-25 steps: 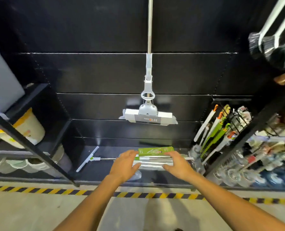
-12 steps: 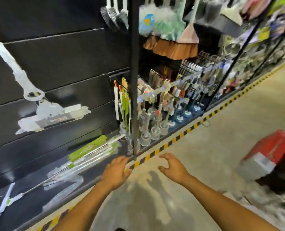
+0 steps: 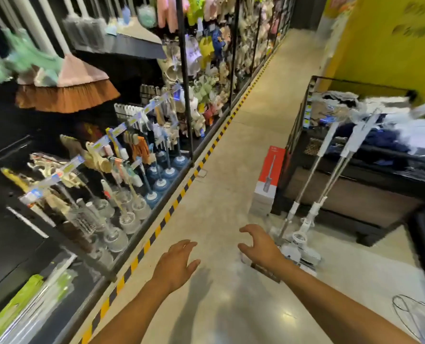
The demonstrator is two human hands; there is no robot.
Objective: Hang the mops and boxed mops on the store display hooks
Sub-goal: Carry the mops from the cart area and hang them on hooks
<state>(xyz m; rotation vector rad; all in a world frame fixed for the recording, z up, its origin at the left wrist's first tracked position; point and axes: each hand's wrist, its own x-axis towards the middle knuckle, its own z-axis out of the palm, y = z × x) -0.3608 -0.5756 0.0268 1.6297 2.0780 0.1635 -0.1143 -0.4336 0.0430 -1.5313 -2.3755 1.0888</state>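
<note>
Head view: the camera is swinging away from the black back panel and is now looking down the aisle. A second ago both hands were on the wrapped mop (image 3: pixel 25 301) with the green label. That mop is now lying on the bottom shelf at the lower left of the frame, blurred, and nobody is touching it.

The left hand (image 3: pixel 175 263) is hovering over the floor at lower centre, its fingers straight and loosely spread, holding nothing. The right hand (image 3: pixel 261 247) is reaching toward the right with its fingers wide and slightly hooked, also holding nothing.

Just beyond the right hand, two loose mops (image 3: pixel 313 214) are standing with their heads on the floor and their handles leaning against the black display table (image 3: pixel 355 194) at the right. A red and white boxed mop (image 3: pixel 268 175) is standing upright beside that table's near corner.

Judging by the turn, the person is going for the next item. The leaning mops and the box are not yet hung, so much of the job is still waiting.
</note>
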